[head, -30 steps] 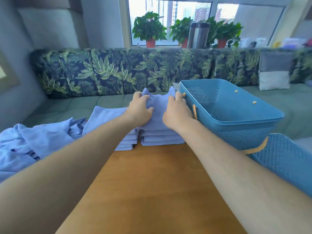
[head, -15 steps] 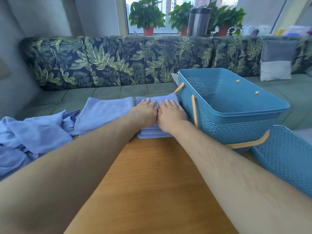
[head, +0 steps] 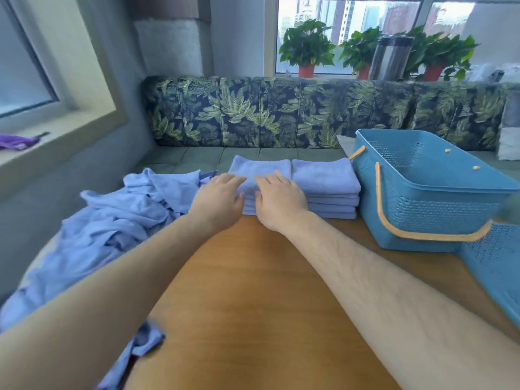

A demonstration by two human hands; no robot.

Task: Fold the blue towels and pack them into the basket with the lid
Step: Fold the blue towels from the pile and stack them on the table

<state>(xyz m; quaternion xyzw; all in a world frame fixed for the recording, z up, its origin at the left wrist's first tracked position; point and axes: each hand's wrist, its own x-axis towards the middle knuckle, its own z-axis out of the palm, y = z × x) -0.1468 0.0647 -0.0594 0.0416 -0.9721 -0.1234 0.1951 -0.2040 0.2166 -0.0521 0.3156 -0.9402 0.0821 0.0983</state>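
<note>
This is a light room with a leaf-printed bench cushion [head: 267, 114] along the wall and potted plants [head: 306, 49] on the sill above it. In front stands a smooth, orange-brown wooden table [head: 253, 305].

At the table's left edge lies a rumpled heap of unfolded blue towels [head: 118, 220], soft and creased, spilling off the side. Next comes the left hand [head: 218, 201], then the right hand [head: 281, 204]. Both hands are palm down with fingers stretched out, resting on the left stack [head: 261, 168] of folded towels and gripping nothing. Touching that stack on its right is a second stack [head: 326, 181], several neat layers with rounded fold edges.

Just beside it stands the blue plastic basket [head: 436, 209], rectangular with perforated walls. A pale orange handle [head: 422, 237] hangs down its front. No towel shows inside it, as far as I can see. Its perforated lid [head: 498, 271] lies off the basket at the far right.

By my reckoning the folding is partly done and the heap is left to fold. Packing and closing have not begun.
</note>
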